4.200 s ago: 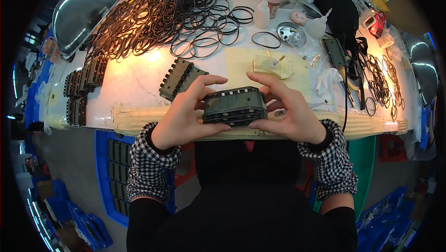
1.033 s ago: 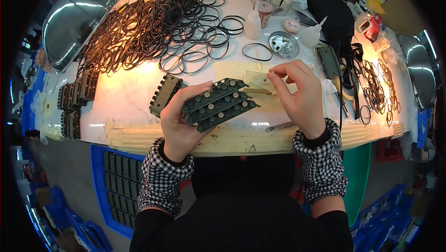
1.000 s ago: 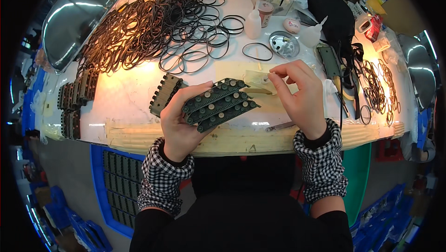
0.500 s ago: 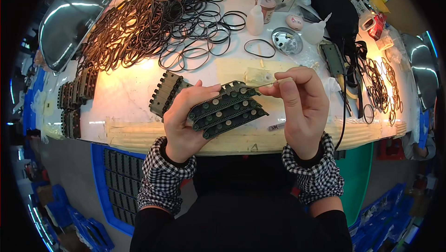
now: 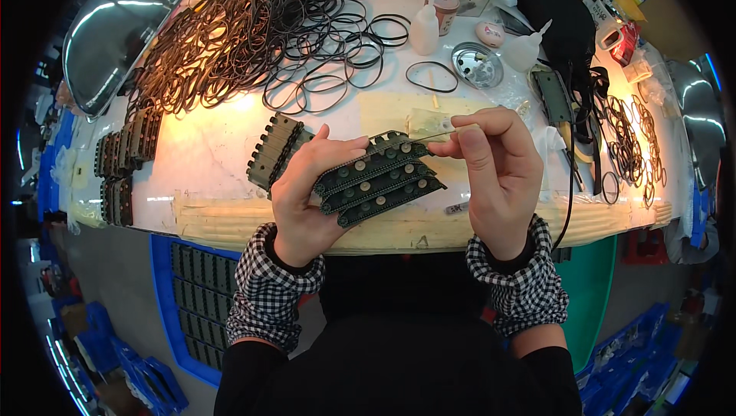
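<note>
My left hand (image 5: 297, 197) holds a fanned stack of dark green parts (image 5: 376, 178), long pieces with toothed edges and rows of round, wheel-like discs. Its thumb is under the stack and the fingers lie behind it. At the stack's upper right end, my right hand (image 5: 498, 178) is closed in a pinch on a thin, pale, needle-like tool (image 5: 441, 135). That tool's far tip meets the top part near its edge; the exact contact is too small to make out. Behind my left fingers, another stack of ridged green-brown parts (image 5: 274, 154) rests on the table.
Black rubber bands (image 5: 253, 40) are heaped at the back left, with one loose band (image 5: 431, 77) apart. White squeeze bottles (image 5: 424, 31) and a round metal dish (image 5: 477, 65) stand beyond my right hand. More parts (image 5: 116, 200) are stacked left. A blue tray (image 5: 162, 286) sits below the table edge.
My right fingers and the thin tool have shifted very slightly, and the tool's angle is a little different. The left hand keeps its hold on the stack.
</note>
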Tool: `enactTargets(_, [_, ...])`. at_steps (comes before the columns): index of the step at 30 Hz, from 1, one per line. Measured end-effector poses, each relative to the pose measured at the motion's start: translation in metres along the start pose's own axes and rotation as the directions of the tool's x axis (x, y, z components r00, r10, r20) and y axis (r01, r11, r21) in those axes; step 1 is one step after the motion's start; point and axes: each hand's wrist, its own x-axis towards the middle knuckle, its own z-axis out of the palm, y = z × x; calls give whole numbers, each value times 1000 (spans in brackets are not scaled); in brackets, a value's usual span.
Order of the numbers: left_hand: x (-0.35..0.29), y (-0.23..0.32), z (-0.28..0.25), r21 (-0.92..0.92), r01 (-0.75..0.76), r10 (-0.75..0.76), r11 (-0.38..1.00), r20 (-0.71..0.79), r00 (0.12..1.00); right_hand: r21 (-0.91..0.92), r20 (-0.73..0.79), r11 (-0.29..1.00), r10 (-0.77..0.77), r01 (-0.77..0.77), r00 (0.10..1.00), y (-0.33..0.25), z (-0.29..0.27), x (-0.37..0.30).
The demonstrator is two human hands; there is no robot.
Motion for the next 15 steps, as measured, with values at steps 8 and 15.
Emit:
enactTargets(8, [0, 0, 0, -30, 39, -39, 999, -1, 999, -633, -30, 749, -278, 197, 960, 10, -31, 12])
enactTargets(15, [-1, -1, -3, -14, 21, -20, 1000, 53, 998, -804, 114, 503, -395, 318, 912, 9, -30, 10])
